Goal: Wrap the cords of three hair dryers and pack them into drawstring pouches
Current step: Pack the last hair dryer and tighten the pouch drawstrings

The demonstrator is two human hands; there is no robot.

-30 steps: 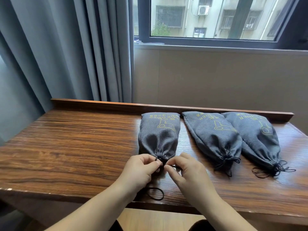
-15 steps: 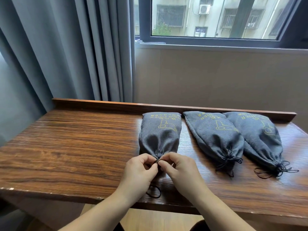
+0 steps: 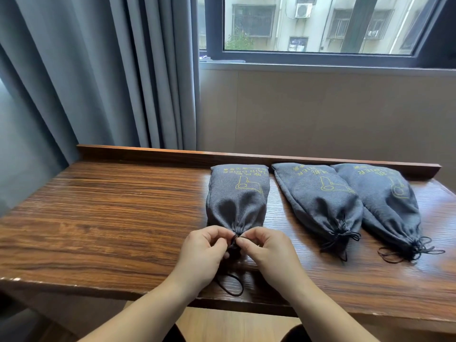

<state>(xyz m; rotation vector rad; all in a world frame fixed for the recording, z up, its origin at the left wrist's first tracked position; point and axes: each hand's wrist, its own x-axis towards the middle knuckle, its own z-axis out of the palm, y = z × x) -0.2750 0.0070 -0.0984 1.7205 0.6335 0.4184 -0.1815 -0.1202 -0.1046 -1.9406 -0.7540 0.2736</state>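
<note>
Three full grey drawstring pouches with yellow hair-dryer prints lie side by side on the wooden table (image 3: 98,218). The left pouch (image 3: 238,196) has its gathered mouth toward me. My left hand (image 3: 203,255) and my right hand (image 3: 267,253) meet at that mouth, and each pinches the black drawstring (image 3: 233,285), whose loose loop trails toward the table's front edge. The middle pouch (image 3: 318,198) and the right pouch (image 3: 385,201) are cinched, with their black cords tied and lying loose in front of them. No hair dryer is visible.
A raised wooden lip (image 3: 148,151) runs along the table's back edge. Grey curtains (image 3: 111,70) hang behind on the left, and a window (image 3: 320,25) sits above a beige wall. The table's front edge lies just under my wrists.
My hands have closed in together at the left pouch's mouth, fingertips now nearly touching. The loose cord loop below them has drawn in shorter. The other two pouches have not moved.
</note>
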